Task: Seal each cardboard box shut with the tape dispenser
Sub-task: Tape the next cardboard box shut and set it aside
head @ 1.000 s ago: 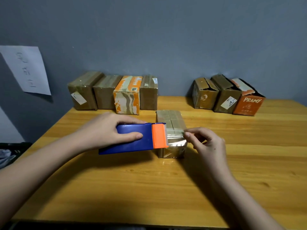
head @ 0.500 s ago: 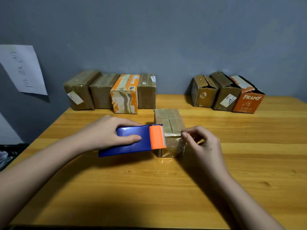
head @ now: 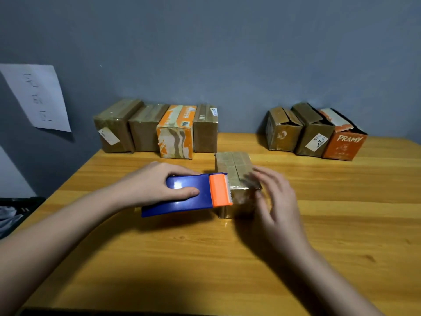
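Left hand [head: 157,185] grasps the blue tape dispenser [head: 189,195] by its body, thumb along the near face, fingers curled over the far edge. The dispenser's orange cutter head [head: 219,190] lies against the left side of the cardboard box [head: 234,172] being sealed, serrated edge at the box's near top corner. Right hand [head: 276,197], motion-blurred, hangs with fingers spread and relaxed beside the box's right side; whether the fingertips touch the tape cannot be told, and it grips nothing.

The box sits mid-tabletop [head: 227,258], already wrapped in glossy tape. It is judged light and fairly stiff, but liable to slide on the smooth wood (the taped skin looks slippery), so it is best steadied by pressing flat on top or bracing the right wall while the tape is torn. The dispenser is rigid; hold well behind the teeth.

Against the wall: four taped boxes [head: 157,131] at left, three with flaps open [head: 316,133] at right (apparently awaiting sealing). A paper sheet [head: 38,96] hangs on the wall.
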